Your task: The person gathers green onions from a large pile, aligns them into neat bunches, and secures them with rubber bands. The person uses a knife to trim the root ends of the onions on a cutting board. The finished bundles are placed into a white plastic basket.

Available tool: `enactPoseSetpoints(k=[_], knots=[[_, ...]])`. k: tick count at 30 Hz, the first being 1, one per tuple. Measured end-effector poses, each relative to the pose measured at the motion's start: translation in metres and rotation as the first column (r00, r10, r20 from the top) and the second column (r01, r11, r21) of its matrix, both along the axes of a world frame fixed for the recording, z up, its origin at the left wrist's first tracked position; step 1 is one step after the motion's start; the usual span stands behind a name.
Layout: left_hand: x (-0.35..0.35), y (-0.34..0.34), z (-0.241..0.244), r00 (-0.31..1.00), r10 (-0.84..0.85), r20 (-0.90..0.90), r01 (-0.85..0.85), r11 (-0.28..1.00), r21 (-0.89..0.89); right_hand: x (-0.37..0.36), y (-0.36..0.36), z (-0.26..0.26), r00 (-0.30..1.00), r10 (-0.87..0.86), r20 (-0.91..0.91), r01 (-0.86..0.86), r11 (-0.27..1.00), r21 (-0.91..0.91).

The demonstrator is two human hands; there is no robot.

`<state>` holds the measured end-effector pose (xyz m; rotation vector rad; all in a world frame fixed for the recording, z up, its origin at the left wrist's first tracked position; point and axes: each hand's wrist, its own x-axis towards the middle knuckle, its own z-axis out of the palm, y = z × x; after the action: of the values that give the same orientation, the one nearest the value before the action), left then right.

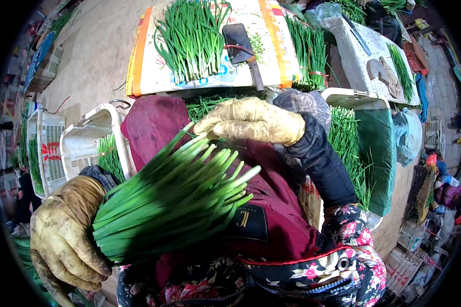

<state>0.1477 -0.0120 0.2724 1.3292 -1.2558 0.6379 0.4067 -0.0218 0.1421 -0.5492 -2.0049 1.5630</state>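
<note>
A loose bunch of garlic chives (165,199) slants across my lap, pale stem ends up and to the right. My left hand (67,234), in a soiled yellowish glove, grips it at the leafy end; the bunch hides the thumb. Over the upper stem ends is my right hand (249,119), in a similar glove, its fingers closed together on a pale stem end. In front of my knees, another pile of chives (194,42) lies on a printed woven sack (142,73). Beside that pile rests a cleaver (238,44) with a red band around it.
White plastic crates with chives stand at my left (88,138) and right (355,94), the right one green-lined. Tied chives (309,53) lie beyond the sack. A white board (353,57) at the upper right carries a long knife (357,35) and gloves (386,75).
</note>
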Motion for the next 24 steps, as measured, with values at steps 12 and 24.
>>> enactPoseSetpoints(k=[12,24], knots=[[0.001,-0.006,-0.008,0.999,0.003,0.040,-0.001,0.999,-0.033,-0.028,-0.012,0.006,0.941,-0.244,0.232,0.214,0.966,0.147],[-0.011,-0.020,0.008,0.998,-0.060,0.013,0.061,0.997,-0.056,-0.008,-0.026,-0.042,0.999,-0.033,-0.007,0.026,0.874,-0.485]])
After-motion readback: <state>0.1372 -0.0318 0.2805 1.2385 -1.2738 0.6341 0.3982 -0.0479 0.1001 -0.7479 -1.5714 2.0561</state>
